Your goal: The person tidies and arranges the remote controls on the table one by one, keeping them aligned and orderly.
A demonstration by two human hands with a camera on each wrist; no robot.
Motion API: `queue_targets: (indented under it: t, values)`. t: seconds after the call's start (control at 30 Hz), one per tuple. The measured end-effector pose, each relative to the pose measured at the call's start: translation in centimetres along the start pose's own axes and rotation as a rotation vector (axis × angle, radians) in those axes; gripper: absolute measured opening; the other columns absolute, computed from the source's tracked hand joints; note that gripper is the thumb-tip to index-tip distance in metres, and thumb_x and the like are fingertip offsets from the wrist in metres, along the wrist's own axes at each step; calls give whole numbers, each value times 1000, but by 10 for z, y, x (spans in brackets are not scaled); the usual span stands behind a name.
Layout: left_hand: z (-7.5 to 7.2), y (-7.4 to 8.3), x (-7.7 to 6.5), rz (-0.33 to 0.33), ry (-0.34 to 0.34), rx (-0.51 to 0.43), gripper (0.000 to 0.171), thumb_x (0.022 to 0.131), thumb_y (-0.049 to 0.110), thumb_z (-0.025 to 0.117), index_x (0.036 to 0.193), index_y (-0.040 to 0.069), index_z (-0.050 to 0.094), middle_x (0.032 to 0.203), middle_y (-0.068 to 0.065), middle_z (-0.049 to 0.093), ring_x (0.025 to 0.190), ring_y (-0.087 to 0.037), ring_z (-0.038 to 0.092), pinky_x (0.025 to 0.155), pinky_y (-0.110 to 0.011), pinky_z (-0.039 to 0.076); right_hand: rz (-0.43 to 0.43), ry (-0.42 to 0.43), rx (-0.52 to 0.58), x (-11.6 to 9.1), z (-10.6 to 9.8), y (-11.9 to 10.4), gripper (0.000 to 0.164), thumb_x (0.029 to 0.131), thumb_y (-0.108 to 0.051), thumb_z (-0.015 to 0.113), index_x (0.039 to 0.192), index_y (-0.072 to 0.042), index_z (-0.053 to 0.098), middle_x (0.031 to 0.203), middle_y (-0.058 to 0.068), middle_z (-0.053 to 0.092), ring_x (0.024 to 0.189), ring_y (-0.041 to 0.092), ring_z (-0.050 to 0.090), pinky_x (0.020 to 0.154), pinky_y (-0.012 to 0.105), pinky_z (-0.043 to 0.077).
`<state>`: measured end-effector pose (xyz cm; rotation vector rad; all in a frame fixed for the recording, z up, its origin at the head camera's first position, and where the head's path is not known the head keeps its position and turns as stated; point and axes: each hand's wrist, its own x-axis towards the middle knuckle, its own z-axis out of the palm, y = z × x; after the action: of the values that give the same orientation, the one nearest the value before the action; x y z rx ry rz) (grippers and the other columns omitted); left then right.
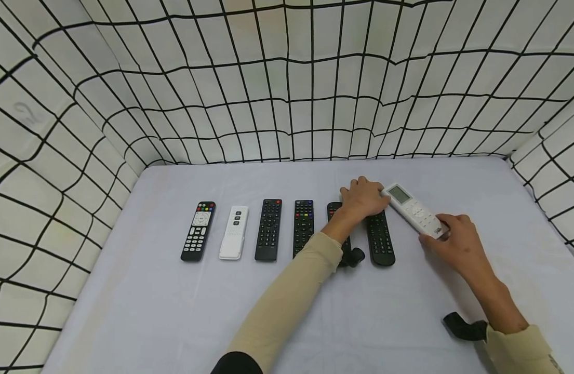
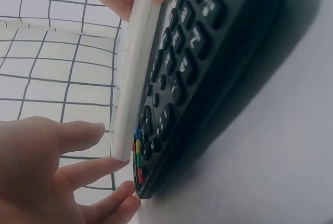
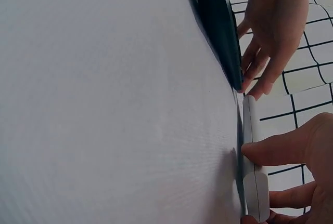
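Note:
A white air-conditioner remote (image 1: pixel 416 212) with a small grey display lies slanted at the right end of a row of remotes. My right hand (image 1: pixel 459 244) pinches its lower end between thumb and fingers, as the right wrist view also shows. At its display end is my left hand (image 1: pixel 361 200), one fingertip against the end and the thumb held off it in the left wrist view. The other left fingers reach the top of a black remote (image 1: pixel 381 241) with coloured buttons. Another black remote (image 1: pixel 332 208) is partly hidden beneath the left forearm.
Farther left stand a black remote with a white dial (image 1: pixel 198 231), a slim white remote (image 1: pixel 234 232), and two more black remotes (image 1: pixel 268 230), (image 1: pixel 303 223). White cloth covers the table (image 1: pixel 142 301). Black netting (image 1: pixel 287 83) over white walls encloses the back and sides.

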<state>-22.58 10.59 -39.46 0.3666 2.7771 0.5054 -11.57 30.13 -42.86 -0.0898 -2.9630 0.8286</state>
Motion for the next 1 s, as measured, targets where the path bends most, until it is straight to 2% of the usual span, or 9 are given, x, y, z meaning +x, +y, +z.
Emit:
queue_targets:
  t: [0.1, 0.23, 0.33, 0.47, 0.77, 0.87, 1.0]
  values:
    - [1, 2, 0, -2, 32, -36, 43, 107, 44, 50, 146, 31, 62, 145, -3, 62, 134, -21, 55, 110, -47, 41, 2, -1, 23, -2, -3, -2, 65, 88, -15, 81, 135, 20, 52, 120, 41, 54, 93, 41, 56, 66, 28, 42]
    - [4, 5, 0, 3, 115, -85, 38, 105, 40, 54, 138, 28, 69, 133, 1, 72, 125, -20, 64, 112, -49, 40, -3, 16, 68, -5, -6, -5, 66, 89, -12, 79, 138, 19, 49, 119, 39, 58, 91, 41, 62, 62, 21, 44]
    - [6, 7, 0, 13, 177, -100, 36, 105, 38, 56, 134, 26, 72, 128, 1, 75, 122, -19, 66, 113, -50, 40, -10, 36, 91, -9, -10, -9, 67, 89, -11, 78, 141, 18, 46, 120, 39, 59, 92, 42, 65, 60, 18, 44]
    - [8, 9, 0, 21, 231, -100, 37, 105, 42, 56, 134, 27, 71, 127, 2, 75, 120, -18, 67, 107, -44, 44, 1, 42, 92, -13, -12, -13, 70, 90, -12, 79, 145, 16, 45, 123, 41, 59, 94, 43, 66, 61, 16, 43]
    - [9, 16, -7, 78, 268, -213, 38, 102, 46, 64, 128, 21, 72, 114, 7, 76, 101, -10, 68, 90, -32, 43, 40, 2, 88, -24, -11, -22, 77, 93, -19, 79, 149, 13, 38, 125, 40, 58, 92, 38, 63, 60, 18, 43]
    - [11, 19, -7, 92, 261, -309, 39, 100, 42, 69, 129, 16, 70, 116, 2, 74, 100, -10, 66, 84, -24, 45, 48, -33, 101, -27, -10, -24, 82, 93, -24, 79, 151, 12, 35, 127, 39, 56, 95, 39, 63, 61, 18, 45]
    - [13, 21, -7, 115, 245, -485, 43, 99, 31, 71, 134, 7, 66, 117, -6, 70, 99, -11, 62, 72, -15, 46, 65, -84, 110, -31, -11, -26, 92, 91, -28, 82, 155, 10, 28, 130, 39, 54, 98, 40, 62, 63, 21, 47]
